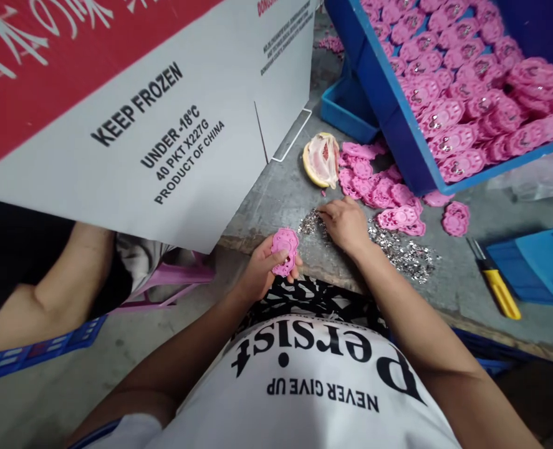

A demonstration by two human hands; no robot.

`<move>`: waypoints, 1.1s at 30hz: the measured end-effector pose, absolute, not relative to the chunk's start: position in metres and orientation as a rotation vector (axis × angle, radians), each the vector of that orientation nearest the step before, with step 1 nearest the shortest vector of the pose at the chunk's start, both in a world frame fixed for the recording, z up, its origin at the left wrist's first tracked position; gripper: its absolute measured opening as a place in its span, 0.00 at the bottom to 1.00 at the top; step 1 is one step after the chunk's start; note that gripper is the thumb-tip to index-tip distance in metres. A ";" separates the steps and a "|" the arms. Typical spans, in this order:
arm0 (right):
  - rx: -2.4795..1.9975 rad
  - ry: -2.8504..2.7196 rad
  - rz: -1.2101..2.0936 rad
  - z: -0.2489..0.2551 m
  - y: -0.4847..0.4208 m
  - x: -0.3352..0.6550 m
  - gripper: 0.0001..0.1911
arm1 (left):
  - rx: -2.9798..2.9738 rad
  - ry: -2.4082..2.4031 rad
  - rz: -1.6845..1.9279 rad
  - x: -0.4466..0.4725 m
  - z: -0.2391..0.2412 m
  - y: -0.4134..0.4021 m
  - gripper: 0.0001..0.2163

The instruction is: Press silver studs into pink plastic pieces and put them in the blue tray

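My left hand (pixel 262 269) is closed around a pink flower-shaped plastic piece (pixel 284 251), held just off the near edge of the grey table (pixel 280 193). My right hand (pixel 344 223) rests fingers-down on a heap of small silver metal bits (pixel 400 249), its fingertips pinched together at the heap's left end. What the fingertips hold, if anything, is too small to make out. More pink pieces (pixel 388 196) lie loose on the table just beyond my right hand.
A tilted blue crate (pixel 388 112) full of pink pieces stands at the back right. A peeled pomelo half (pixel 322 159) lies beside it. A yellow-handled tool (pixel 498 288) and blue tray (pixel 538 262) are at right. A large cardboard box (pixel 164 125) and another person's arm (pixel 56 280) fill the left.
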State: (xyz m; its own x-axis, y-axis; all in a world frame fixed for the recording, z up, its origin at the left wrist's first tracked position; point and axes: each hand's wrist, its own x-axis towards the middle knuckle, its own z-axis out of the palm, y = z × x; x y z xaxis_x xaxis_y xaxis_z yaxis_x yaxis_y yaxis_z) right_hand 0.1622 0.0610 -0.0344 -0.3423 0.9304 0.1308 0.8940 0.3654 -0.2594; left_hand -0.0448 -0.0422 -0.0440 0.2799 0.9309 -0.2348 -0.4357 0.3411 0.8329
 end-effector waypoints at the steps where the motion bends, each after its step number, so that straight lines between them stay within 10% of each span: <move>1: -1.606 -2.368 0.212 -0.035 0.062 0.163 0.15 | 0.727 0.824 1.034 -0.045 -0.045 -0.042 0.20; 33: -1.461 -2.489 -0.022 -0.044 -0.040 0.182 0.18 | 0.762 0.804 1.004 -0.045 -0.051 -0.041 0.19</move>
State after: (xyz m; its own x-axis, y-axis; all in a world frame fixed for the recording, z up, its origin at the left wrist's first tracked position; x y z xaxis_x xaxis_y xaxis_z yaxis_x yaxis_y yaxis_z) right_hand 0.1819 -0.0399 -0.0443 -0.4631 0.8572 0.2254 0.8609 0.4955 -0.1153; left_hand -0.0447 -0.0411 -0.0508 0.3163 0.9229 -0.2196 -0.4161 0.3430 0.8422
